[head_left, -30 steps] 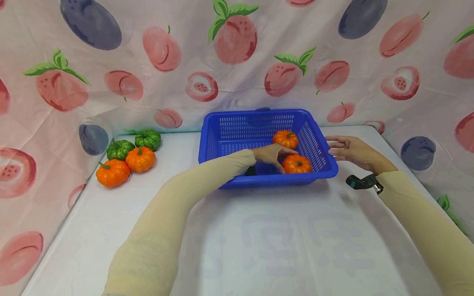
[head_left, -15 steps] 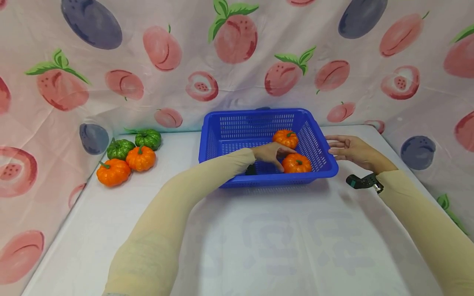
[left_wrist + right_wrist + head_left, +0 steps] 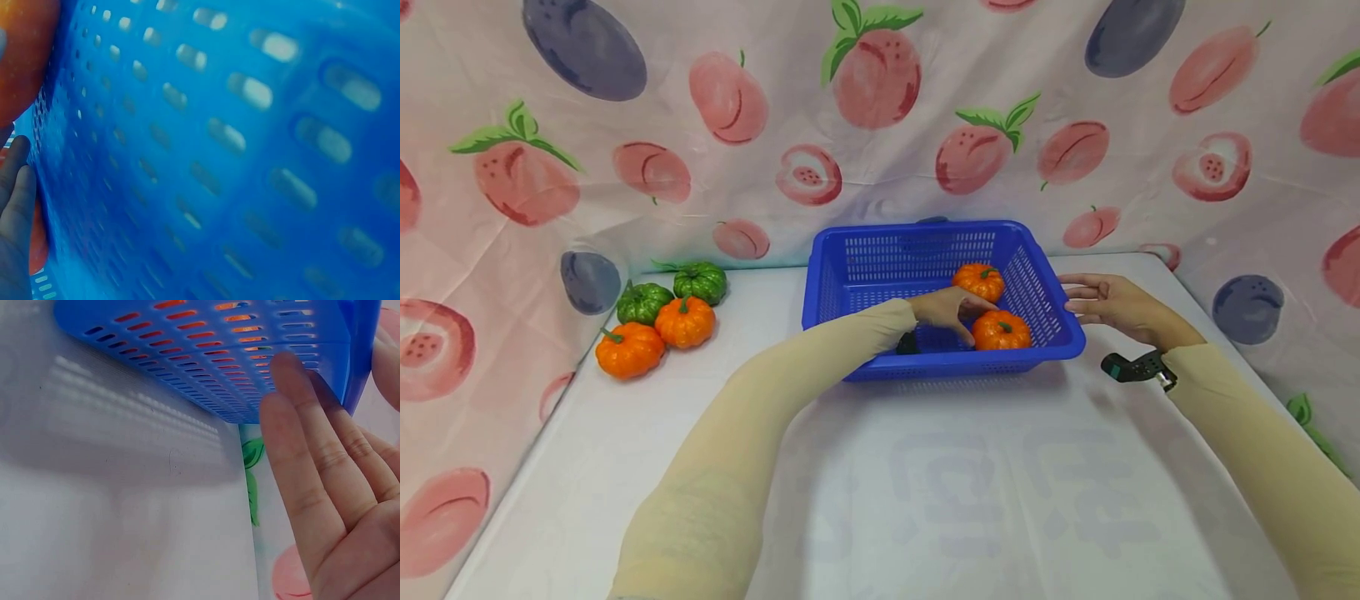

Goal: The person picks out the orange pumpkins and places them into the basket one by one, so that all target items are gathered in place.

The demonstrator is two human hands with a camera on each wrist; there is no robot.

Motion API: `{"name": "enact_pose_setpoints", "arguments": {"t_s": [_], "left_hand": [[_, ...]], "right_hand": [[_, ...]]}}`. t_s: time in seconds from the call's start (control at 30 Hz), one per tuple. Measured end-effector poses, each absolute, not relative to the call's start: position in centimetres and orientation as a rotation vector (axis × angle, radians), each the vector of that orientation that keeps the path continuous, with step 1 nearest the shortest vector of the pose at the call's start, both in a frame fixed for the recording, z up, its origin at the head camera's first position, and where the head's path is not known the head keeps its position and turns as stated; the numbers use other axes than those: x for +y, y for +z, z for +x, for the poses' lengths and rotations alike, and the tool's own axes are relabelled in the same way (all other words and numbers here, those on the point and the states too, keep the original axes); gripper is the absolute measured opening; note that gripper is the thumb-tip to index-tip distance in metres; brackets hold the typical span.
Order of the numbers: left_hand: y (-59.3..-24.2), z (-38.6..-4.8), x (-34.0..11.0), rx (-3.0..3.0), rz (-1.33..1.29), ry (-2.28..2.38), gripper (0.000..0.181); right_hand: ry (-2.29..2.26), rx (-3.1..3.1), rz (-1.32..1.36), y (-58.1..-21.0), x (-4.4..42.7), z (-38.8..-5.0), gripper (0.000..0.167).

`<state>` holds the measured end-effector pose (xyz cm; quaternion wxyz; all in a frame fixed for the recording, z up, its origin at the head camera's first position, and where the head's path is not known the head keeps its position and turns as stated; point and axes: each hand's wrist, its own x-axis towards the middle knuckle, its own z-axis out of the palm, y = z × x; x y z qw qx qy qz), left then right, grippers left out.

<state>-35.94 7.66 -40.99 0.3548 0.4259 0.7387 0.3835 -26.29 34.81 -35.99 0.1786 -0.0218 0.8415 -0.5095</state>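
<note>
Left hand around a pumpkin in the basket, right hand at the basket's end

The left hand (image 3: 943,308) reaches over the near rim into the blue basket (image 3: 940,359), its thumb at one side of the near orange pumpkin (image 3: 1002,332) and its fingers reaching behind it. Whether they press on it I cannot tell; the pumpkin hides part of the grip. That pumpkin sits just right of the left thumb, by the near wall. The far orange pumpkin (image 3: 979,282) is just beyond the same hand, also in the basket.

The right hand (image 3: 1108,307) is outside, fingers extended and holding nothing, close beside the right end wall; whether the fingertips touch it is unclear.

Well to the left of the left hand, on the white surface (image 3: 925,483), two orange pumpkins (image 3: 629,351) and two green pumpkins (image 3: 644,302) form a cluster.

The step in hand seems to be handling the near orange pumpkin inside the basket; the pose would suit either settling it or taking it up. The first calls for spreading thumb and fingers and clearing the rim, the second for a firmer hold without knocking the pumpkin beyond.
</note>
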Motion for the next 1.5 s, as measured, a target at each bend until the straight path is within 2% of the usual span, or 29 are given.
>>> {"name": "enact_pose_setpoints", "arguments": {"t_s": [0.5,1.5], "left_hand": [[-41.2,-36.3,7.4,1.978,1.105,0.93,0.067],[-38.2,-36.8,6.5,1.97,1.012,0.955,0.064]], "right_hand": [[-1.451,2.361,-0.097,-36.1,34.9,-26.4,0.072],[-1.438,2.38,-0.096,-36.2,35.0,-26.6,0.07]]}}
